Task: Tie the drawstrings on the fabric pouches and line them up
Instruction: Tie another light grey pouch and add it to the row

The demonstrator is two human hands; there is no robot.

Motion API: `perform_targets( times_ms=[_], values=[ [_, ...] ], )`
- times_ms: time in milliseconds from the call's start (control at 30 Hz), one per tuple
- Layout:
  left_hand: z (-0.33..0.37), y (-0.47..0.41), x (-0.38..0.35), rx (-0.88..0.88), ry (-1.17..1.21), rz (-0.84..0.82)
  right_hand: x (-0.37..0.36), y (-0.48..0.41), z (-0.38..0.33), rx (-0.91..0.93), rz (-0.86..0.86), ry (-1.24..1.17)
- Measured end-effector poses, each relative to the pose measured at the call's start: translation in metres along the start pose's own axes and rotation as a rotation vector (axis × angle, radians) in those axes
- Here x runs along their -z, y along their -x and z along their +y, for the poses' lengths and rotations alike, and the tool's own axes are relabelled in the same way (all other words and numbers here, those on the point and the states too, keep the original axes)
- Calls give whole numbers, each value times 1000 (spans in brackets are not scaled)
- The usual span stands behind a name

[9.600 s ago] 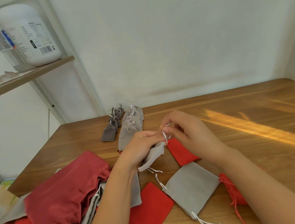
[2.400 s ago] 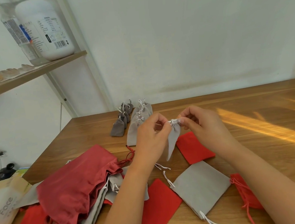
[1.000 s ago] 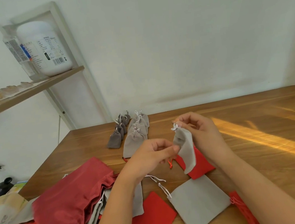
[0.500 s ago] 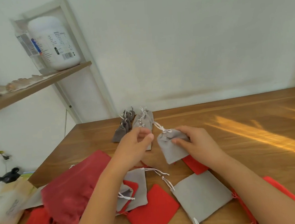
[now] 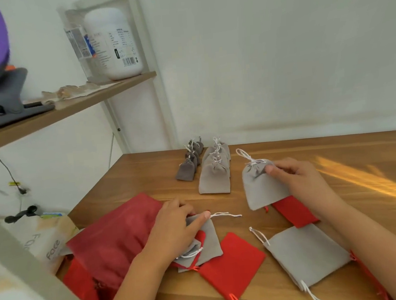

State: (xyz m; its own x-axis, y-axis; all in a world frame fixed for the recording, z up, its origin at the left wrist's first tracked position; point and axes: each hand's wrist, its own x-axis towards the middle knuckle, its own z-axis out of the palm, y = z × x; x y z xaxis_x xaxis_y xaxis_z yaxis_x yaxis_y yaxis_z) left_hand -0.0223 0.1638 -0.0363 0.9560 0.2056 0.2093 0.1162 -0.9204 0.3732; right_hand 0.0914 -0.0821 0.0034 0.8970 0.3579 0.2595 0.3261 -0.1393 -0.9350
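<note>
Grey cloth, cinched at the neck with a white cord: from the head camera, this tied pouch point(image 5: 260, 187) lies on the wooden table point(image 5: 146, 173), just right of a row of light grey tied pouches point(image 5: 215, 177). The right hand point(image 5: 295, 179) holds it, thumb and fingers curled round the gathered neck. Its near end overlaps a flat red pouch point(image 5: 295, 212).

Left of the light grey row stands a second row of smaller dark grey pouches point(image 5: 187, 171). Both rows run away toward the far wall.

The left hand point(image 5: 175, 226) is palm down at the near left, one digit laid on the top edge of an untied grey pouch point(image 5: 208, 242), beside its white drawstring point(image 5: 224, 214), which trails right across the table. The other fingers are curled, but I cannot tell whether the hand grips the pouch or only rests on it. This pouch lies partly over a bright red pouch point(image 5: 233, 259) and beside a large dark red bag point(image 5: 113, 238).

Another flat grey pouch point(image 5: 306, 252) lies near the right forearm.

At the far left a wooden shelf point(image 5: 69, 108) carries a white bottle point(image 5: 113, 42).
</note>
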Motion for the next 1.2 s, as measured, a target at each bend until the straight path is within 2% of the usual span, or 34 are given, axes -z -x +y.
perform_targets(
  times_ms=[67, 100, 200, 367, 567, 767, 1000, 1133, 1200],
  values=[
    [-1, 0, 0, -14, 80, -17, -8, -1, -7, -126, -69, -177],
    [-2, 0, 2, -24, 119, -43, -15, -4, -8, -169, -90, -188],
    [-4, 3, 4, -37, 184, -107, -38, -23, -7, -227, -110, -151],
    [-5, 5, 6, -20, 223, -106, -84, -55, -3, -251, -124, -80],
    [-4, 7, 6, -21, 206, -100, -101, -57, 12, -214, -22, 262],
    [-3, 6, 6, -16, 190, -97, -90, -53, 23, -296, 50, 145],
    [-1, 6, 8, 3, 200, -116, -91, -51, 19, -271, 4, 320],
    [-2, 3, 8, 19, 262, -68, -89, -43, 1, -122, 52, 491],
    [-2, 3, 9, 23, 273, -33, -85, -29, -15, 1, -121, 505]
  ],
)
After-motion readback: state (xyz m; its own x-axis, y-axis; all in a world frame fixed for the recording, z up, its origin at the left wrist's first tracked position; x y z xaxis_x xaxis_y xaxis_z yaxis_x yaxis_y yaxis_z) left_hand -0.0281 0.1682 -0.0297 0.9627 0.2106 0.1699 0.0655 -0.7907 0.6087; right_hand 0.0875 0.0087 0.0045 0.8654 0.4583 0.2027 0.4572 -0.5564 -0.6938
